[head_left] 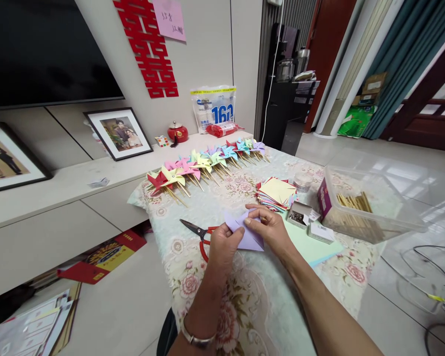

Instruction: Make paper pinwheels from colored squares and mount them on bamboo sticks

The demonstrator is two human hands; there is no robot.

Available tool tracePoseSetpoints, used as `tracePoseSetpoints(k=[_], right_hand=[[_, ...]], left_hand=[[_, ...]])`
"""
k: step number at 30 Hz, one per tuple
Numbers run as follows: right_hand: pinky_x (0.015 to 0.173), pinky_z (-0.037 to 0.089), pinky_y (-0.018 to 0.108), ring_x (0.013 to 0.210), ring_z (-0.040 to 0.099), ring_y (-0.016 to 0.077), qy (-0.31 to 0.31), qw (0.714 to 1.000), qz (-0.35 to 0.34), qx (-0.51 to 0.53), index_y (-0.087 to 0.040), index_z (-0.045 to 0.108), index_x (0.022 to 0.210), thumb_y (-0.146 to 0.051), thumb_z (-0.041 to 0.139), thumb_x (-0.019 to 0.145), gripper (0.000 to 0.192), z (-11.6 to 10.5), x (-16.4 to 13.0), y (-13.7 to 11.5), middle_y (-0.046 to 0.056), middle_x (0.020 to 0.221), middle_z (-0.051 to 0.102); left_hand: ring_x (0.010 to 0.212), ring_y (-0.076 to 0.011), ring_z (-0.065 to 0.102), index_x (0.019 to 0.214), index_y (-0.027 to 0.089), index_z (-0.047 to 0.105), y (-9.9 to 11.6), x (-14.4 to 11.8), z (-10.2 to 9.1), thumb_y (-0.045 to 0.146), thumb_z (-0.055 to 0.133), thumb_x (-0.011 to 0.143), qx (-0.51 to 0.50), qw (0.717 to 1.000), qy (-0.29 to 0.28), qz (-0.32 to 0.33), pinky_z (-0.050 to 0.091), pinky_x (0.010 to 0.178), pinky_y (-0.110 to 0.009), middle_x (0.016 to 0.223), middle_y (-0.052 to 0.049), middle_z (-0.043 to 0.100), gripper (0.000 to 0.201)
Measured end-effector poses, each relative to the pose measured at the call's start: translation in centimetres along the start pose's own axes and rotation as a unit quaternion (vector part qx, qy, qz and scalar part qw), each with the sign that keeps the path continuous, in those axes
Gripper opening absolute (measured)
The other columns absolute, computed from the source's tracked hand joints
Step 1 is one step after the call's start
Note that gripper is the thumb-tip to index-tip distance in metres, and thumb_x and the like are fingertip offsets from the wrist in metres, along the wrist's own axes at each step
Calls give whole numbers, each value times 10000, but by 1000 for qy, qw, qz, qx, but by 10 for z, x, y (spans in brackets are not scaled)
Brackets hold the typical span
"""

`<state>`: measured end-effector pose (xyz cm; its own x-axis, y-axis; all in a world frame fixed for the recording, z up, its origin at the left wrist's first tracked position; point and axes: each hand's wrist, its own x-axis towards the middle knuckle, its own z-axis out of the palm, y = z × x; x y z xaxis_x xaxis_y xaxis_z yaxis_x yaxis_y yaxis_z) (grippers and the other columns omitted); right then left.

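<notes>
Both my hands hold a lilac square of paper [250, 236] with its corners folded inward, above the floral tablecloth [193, 207]. My left hand [222, 247] grips its left edge. My right hand [269, 225] pinches the folded points at its top. Red-handled scissors [200, 232] lie just left of my left hand. A stack of coloured paper squares [277, 193] sits behind my right hand. A long row of finished paper pinwheels on sticks [203, 165] runs along the table's far edge.
A small open box of pins [298, 215] and a white box [321, 232] rest on a pale green sheet [315, 249]. A clear plastic tub [371, 205] holds wooden sticks. A small round jar [303, 182] stands behind. Framed photos lean on the side shelf [119, 133].
</notes>
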<state>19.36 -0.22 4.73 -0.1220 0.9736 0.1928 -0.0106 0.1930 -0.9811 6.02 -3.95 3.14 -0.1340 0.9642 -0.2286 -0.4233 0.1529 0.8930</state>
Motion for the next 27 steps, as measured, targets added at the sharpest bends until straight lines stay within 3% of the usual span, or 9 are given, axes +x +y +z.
tracePoseSetpoints(k=[12, 27], right_hand=[[926, 449, 396, 987, 651, 263, -4, 999, 27, 26, -215, 718, 640, -330, 805, 683, 150, 0, 0, 2, 75, 1004, 726], [862, 456, 368, 901, 639, 236, -10, 999, 24, 34, -217, 709, 633, -323, 803, 683, 150, 1, 0, 3, 58, 925, 720]], left_hand=[[689, -225, 718, 996, 133, 741, -2, 1, 0, 352, 829, 572, 18, 1000, -7, -8, 555, 704, -325, 722, -31, 765, 485], [638, -208, 705, 957, 122, 760, -5, 1, -3, 306, 788, 616, 20, 1000, -16, -5, 545, 664, -303, 702, -31, 762, 388]])
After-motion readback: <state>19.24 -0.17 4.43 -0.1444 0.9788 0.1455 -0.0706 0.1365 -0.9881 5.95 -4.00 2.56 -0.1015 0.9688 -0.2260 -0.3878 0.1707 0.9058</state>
